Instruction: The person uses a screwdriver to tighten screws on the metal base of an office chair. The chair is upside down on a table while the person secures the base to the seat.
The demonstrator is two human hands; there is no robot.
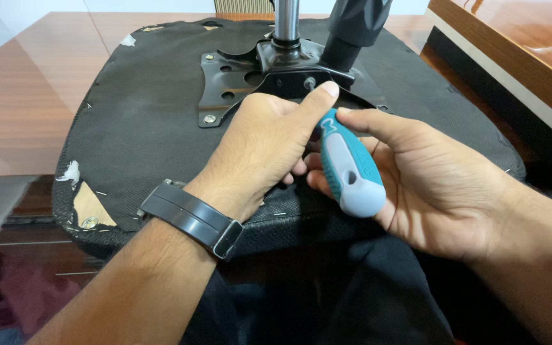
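An upturned black chair seat lies in front of me, its black metal mounting plate and chrome post facing up. My right hand grips the teal and grey handle of a screwdriver, which points away toward the plate. My left hand wraps around the front of the screwdriver, thumb stretched along it near the plate's edge, hiding the shaft and tip. A dark watch band sits on my left wrist.
The seat rests on a reddish wooden table. A silver bolt shows at the plate's near-left corner. The seat fabric is torn at the near-left edge. Another wooden surface stands at the right. Dark trousers are below.
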